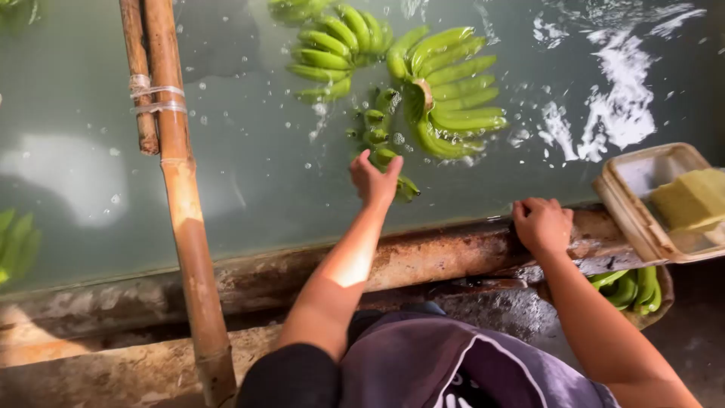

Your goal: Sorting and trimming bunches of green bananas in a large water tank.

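Green banana hands afloat in a wash tank; left hand at the nearest one.
Water tank (249,174) fills frame; bamboo pole (185,219) at 9 o'clock. Large banana hand (449,91) at 12. Small banana hand (381,140) at centre: left hand (374,180) touches it, fingers spread, not clenched. Right hand (541,224) at 3, fingers curled over the tank's rim (445,253).

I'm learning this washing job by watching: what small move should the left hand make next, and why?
Probably close the left hand on the small banana cluster floating just under its fingers: the hand is open and reaching over the water, touching or nearly touching that cluster, while the right hand braces on the tank's edge.
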